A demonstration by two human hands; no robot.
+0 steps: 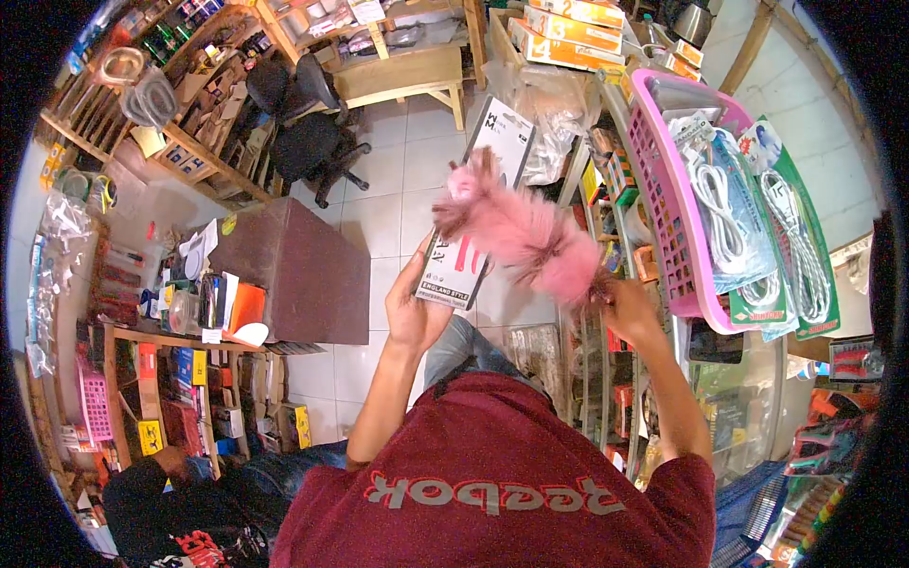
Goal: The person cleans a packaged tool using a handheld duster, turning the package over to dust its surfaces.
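The fluffy pink duster (pixel 535 239) is being held by its near end in the closed right hand (pixel 631 310). Its far end is being held over the white pack (pixel 453 273), which is being gripped low down by the left hand (pixel 415 308).

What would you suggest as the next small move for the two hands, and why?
I'd probably sweep the pink duster down the package: the right hand grips the duster's end, the duster overlaps the package's middle in view, and the left hand holds the package's lower end.
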